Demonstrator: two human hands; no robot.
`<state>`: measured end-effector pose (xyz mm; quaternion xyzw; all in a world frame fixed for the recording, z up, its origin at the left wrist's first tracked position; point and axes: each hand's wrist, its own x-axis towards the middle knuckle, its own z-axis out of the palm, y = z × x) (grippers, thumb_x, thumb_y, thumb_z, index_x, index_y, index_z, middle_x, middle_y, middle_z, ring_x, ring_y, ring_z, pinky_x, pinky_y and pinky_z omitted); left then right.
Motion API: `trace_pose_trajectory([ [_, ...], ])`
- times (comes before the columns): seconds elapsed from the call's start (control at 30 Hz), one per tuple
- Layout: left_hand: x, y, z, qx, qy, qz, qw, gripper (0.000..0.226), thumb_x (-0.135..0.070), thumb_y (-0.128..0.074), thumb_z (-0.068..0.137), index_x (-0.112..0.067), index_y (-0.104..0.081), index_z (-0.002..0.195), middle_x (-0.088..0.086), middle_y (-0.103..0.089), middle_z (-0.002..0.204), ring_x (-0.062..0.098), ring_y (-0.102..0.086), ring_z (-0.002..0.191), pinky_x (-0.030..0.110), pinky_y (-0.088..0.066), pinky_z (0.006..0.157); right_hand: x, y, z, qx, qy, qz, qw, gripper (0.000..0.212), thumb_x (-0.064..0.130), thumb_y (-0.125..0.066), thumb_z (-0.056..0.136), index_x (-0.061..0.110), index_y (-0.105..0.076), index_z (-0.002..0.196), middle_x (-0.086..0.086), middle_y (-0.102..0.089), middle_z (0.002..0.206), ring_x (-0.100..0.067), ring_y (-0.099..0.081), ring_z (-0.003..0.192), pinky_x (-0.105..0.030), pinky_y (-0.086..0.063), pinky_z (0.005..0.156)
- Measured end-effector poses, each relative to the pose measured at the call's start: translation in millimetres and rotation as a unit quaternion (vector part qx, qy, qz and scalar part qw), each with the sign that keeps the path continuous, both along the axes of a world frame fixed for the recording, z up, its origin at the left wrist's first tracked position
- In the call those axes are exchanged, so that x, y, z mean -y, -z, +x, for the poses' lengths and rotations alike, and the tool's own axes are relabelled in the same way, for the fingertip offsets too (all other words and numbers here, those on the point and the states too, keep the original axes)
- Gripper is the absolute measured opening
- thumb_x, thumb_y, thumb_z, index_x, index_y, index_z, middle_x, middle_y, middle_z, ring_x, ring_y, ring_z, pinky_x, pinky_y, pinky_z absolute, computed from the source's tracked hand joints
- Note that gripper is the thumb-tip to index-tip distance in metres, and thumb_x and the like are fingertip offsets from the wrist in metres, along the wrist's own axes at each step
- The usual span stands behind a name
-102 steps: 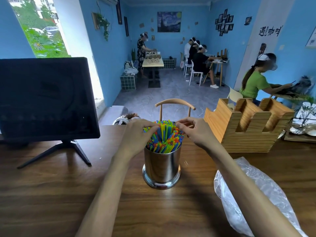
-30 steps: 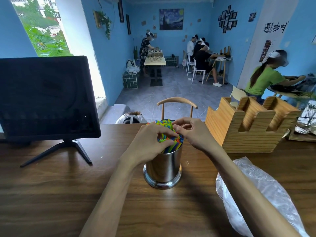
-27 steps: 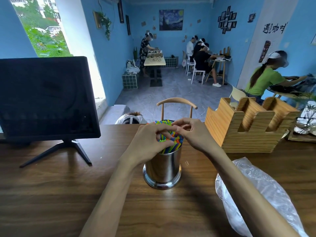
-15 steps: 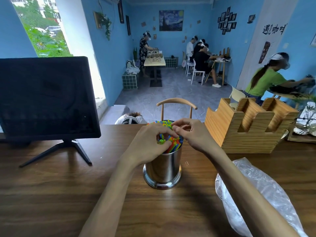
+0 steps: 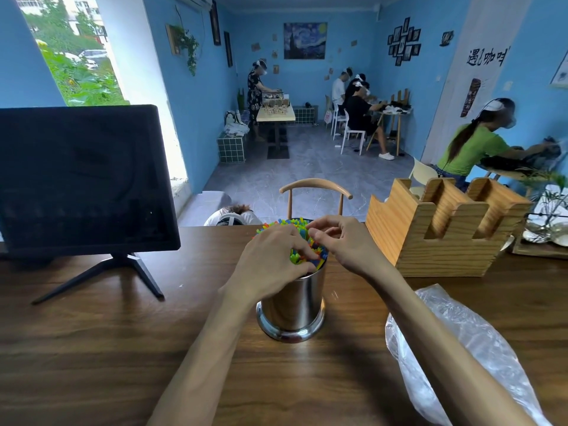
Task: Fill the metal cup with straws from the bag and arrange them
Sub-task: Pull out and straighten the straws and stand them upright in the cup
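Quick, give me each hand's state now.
Left hand: fingers curled onto the straws in the cup.
Right hand: pinching straws.

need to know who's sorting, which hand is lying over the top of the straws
The left hand: it lies across the straws in the cup, while the right hand sits off at the cup's right rim.

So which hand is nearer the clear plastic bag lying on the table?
Right. The right hand is over the straws in the metal cup, on the side toward the clear plastic bag; the left hand is on the cup's far side.
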<state>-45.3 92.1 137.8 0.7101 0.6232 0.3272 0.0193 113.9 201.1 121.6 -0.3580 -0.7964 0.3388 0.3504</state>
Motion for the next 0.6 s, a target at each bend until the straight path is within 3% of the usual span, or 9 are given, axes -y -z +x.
trace_pose_trajectory([
  [0.1,0.3,-0.2,-2.3,-0.001,-0.006,0.005,1.000,0.013,-0.041,-0.082,0.074,-0.037,-0.079,0.086,-0.019,-0.061,0.088,0.009,-0.053,0.090,0.041,-0.048,0.085,0.8,0.7,0.6,0.004,0.002,-0.001,1.000,0.017,0.028,-0.067,0.097,0.022,-0.075,0.110,0.008,-0.073,0.102,-0.006,-0.066,0.095,-0.020,-0.051,0.075],
  [0.27,2.6,-1.0,-7.4,0.009,-0.036,0.009,0.999,0.016,-0.053,-0.082,0.072,-0.043,-0.069,0.075,-0.019,-0.063,0.082,0.005,-0.051,0.087,0.032,-0.045,0.077,3.5,-0.3,-0.5,0.004,0.004,-0.008,1.000,0.018,0.031,-0.068,0.097,0.022,-0.075,0.111,0.007,-0.072,0.102,-0.005,-0.065,0.095,-0.019,-0.050,0.074],
  [0.37,6.5,-7.2,-9.8,0.012,-0.029,-0.018,0.999,0.018,-0.049,-0.081,0.076,-0.045,-0.064,0.071,-0.017,-0.066,0.082,0.006,-0.052,0.089,0.033,-0.046,0.077,5.8,-2.6,-0.6,0.004,0.003,-0.006,1.000,0.016,0.030,-0.068,0.097,0.023,-0.075,0.109,0.010,-0.071,0.098,-0.004,-0.065,0.093,-0.018,-0.050,0.073],
  [0.47,9.2,-17.4,-13.1,-0.031,-0.033,-0.045,0.998,0.009,-0.035,-0.078,0.079,-0.039,-0.070,0.081,-0.018,-0.069,0.084,0.008,-0.055,0.092,0.038,-0.049,0.082,7.4,-3.6,-1.6,0.009,0.000,-0.006,1.000,0.016,0.030,-0.068,0.097,0.024,-0.075,0.110,0.010,-0.072,0.099,-0.004,-0.065,0.094,-0.019,-0.050,0.074],
  [0.6,11.9,-17.8,-14.3,-0.083,-0.028,-0.070,0.994,0.021,-0.031,-0.076,0.077,-0.039,-0.073,0.096,-0.016,-0.065,0.087,0.009,-0.053,0.093,0.034,-0.048,0.083,8.1,-4.1,-1.4,0.011,-0.001,-0.009,1.000,0.016,0.031,-0.068,0.097,0.024,-0.075,0.110,0.011,-0.071,0.100,-0.005,-0.066,0.095,-0.019,-0.050,0.074],
])
